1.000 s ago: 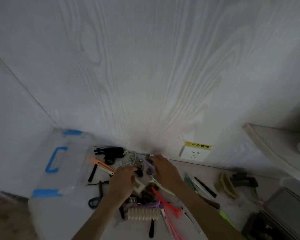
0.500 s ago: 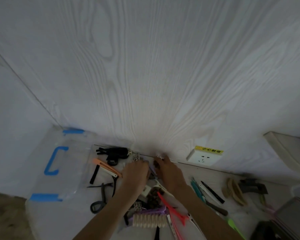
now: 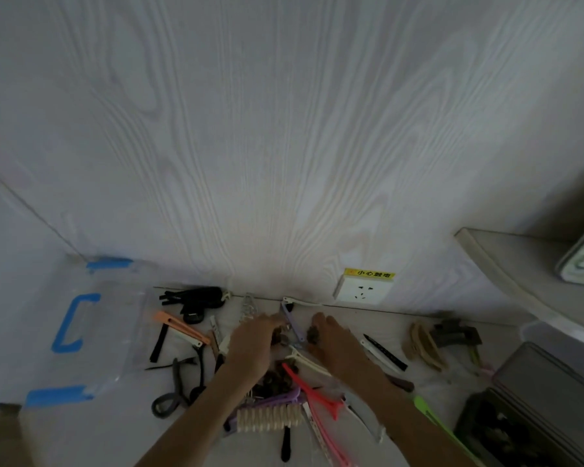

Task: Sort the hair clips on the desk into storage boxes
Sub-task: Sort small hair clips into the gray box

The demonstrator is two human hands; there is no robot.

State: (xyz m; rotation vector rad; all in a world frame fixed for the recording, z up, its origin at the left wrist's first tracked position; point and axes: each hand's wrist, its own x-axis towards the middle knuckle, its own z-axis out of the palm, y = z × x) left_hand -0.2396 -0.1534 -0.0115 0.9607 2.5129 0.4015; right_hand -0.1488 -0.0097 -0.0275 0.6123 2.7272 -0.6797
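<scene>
1. Where the desk (image 3: 378,320) meets the wood-grain wall (image 3: 284,146), a clear storage box (image 3: 81,328) with blue latches stands at the left, and a grey box (image 3: 550,392) at the right edge.
2. Between them, dozens of hair clips (image 3: 284,382) lie heaped, too many to count: black, orange, pink, purple, cream.
3. Two hands work at the far side of the heap: the left hand (image 3: 252,345) pinches small dark clips; the right hand (image 3: 334,342) curls over a small brown clip (image 3: 313,333).

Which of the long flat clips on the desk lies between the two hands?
The lilac clip, running from the wall edge down between the left hand and right hand. The orange clip lies left of both hands, the red clip nearer the wrists.
</scene>
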